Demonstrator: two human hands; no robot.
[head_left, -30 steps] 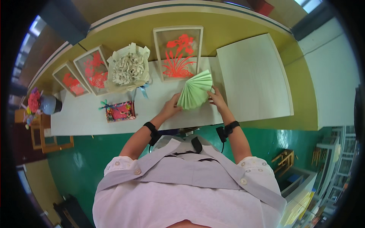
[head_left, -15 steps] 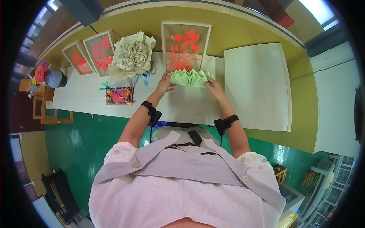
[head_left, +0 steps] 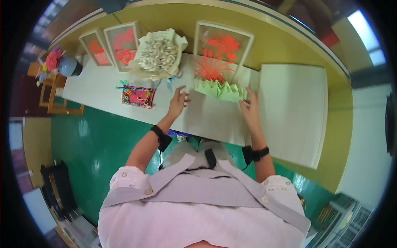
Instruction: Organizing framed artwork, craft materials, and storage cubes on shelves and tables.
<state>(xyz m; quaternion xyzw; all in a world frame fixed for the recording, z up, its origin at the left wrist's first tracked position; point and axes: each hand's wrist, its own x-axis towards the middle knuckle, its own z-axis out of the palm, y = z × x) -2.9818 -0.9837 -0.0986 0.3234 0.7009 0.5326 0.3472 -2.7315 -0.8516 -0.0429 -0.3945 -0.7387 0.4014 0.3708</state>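
A pale green folded-paper fan stands on the whitish table, in front of a white-framed picture of a red flower. My left hand hovers to the left of the fan, apart from it, with fingers spread and nothing in them. At the fan's right end is my right hand, its thumb and fingers apart; a fingertip may touch the paper, I cannot tell. Left of my left hand lies a small pink decorated frame. Behind it a bouquet of greyish paper flowers leans in its wrapping.
Two more framed red pictures lean against the yellow-green wall at the back left. A blue-grey vase with colourful flowers stands at the table's left end. On the right lies a large pale board. A wooden stool is beyond the left end.
Both hands have come off the fan's ends and opened. The fan stays in front of the large framed picture. The whole view has turned and shifted slightly.
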